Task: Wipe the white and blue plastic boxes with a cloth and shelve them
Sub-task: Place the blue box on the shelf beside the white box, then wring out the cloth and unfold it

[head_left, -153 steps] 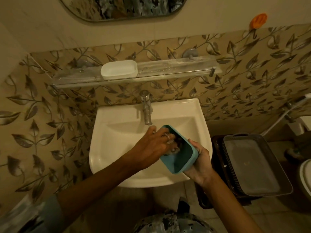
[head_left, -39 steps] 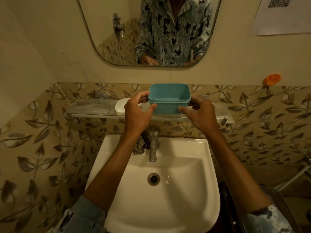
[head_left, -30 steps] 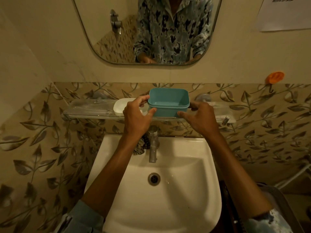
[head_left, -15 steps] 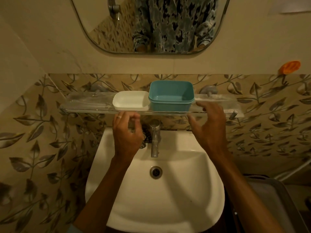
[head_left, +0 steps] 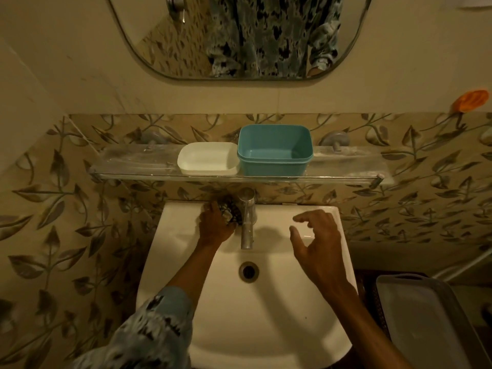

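The blue plastic box (head_left: 274,150) stands upright on the glass shelf (head_left: 138,161) above the sink, touching the smaller white plastic box (head_left: 207,159) on its left. Both boxes are free of my hands. On the sink's back ledge, left of the tap, my left hand (head_left: 214,223) is closed around the patterned cloth (head_left: 230,209). My right hand (head_left: 318,241) hovers over the right side of the basin with its fingers spread and nothing in it.
A white sink (head_left: 266,315) with a metal tap (head_left: 247,219) and drain (head_left: 249,271) fills the lower centre. A mirror (head_left: 239,35) hangs above the shelf. A grey tray on a dark basket (head_left: 431,323) sits at the lower right. An orange hook (head_left: 471,99) is on the wall.
Both hands set the blue box on the shelf beside the white one, let go and dropped to the sink. My left hand has closed on the cloth by the tap.
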A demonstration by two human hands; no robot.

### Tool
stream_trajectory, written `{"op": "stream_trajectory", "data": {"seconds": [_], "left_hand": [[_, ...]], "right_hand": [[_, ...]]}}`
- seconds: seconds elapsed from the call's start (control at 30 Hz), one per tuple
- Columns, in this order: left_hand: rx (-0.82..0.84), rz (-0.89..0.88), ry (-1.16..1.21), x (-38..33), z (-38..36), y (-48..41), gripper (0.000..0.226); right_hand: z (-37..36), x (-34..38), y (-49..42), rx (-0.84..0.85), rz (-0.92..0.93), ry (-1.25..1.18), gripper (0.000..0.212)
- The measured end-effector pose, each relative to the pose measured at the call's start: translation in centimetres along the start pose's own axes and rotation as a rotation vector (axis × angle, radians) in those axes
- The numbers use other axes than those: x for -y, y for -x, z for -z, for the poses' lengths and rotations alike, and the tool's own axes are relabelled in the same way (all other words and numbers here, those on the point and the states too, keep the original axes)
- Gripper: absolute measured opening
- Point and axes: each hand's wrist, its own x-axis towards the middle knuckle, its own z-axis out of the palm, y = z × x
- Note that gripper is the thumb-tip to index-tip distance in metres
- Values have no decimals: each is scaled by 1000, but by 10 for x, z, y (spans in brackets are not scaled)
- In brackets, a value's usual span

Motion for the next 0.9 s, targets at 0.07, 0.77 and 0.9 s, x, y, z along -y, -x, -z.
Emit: {"op": "stream_trajectory", "data": {"seconds": [0.07,0.77,0.9], "left_hand": [[-1,-18,-20,3,-6,-9,90],[134,-49,800,-4,86,143,24],[209,-318,874,-16,94,172,33]], "right_hand": [[-4,-3,10,49,-43,4,21],[-36,10,53,707,-683,-385,49],[-31,20,51,709,-746,-752,50]]}}
